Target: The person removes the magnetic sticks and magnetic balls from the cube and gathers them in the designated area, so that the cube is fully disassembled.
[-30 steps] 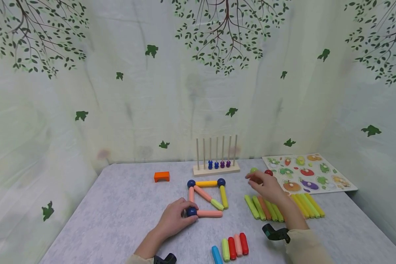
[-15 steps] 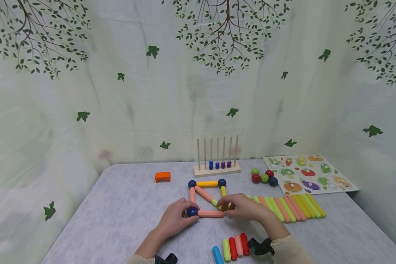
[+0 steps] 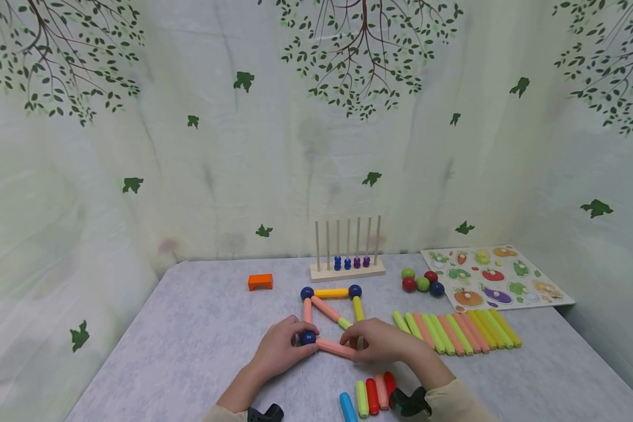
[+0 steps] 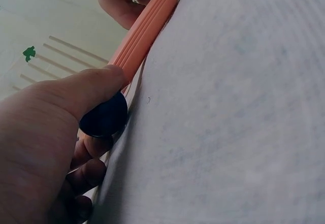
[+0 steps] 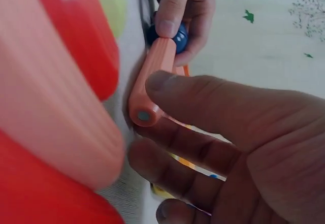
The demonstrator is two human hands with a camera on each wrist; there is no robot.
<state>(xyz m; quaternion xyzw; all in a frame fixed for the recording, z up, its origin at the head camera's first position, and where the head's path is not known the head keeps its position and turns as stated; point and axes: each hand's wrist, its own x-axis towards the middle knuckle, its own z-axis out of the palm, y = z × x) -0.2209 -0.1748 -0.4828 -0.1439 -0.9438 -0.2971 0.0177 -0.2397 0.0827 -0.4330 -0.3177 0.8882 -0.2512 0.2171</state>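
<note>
My left hand (image 3: 281, 347) grips a dark blue ball (image 3: 308, 338), thumb on top in the left wrist view. From that ball a ribbed pink stick (image 3: 335, 349) runs right, angled towards me. My right hand (image 3: 384, 341) pinches its free end between thumb and finger; the right wrist view shows a grey disc in that end. Behind, another pink stick (image 3: 308, 310) leads to a second blue ball (image 3: 307, 293). A yellow stick (image 3: 331, 293) joins it to a third ball (image 3: 355, 291). A diagonal pink stick (image 3: 324, 309) meets a short green one (image 3: 344, 323). My right hand partly hides a yellow-green stick (image 3: 358, 307).
A row of coloured sticks (image 3: 453, 334) lies right of my right hand. Red, green and blue balls (image 3: 423, 285) sit behind it, beside a vegetable picture board (image 3: 496, 278). A peg stand (image 3: 346, 271) and an orange block (image 3: 260, 282) are farther back. Several sticks (image 3: 371, 397) lie in front.
My right hand came left from above the row of sticks and took the pink stick's free end. That end has swung towards me. My left hand stays on the ball.
</note>
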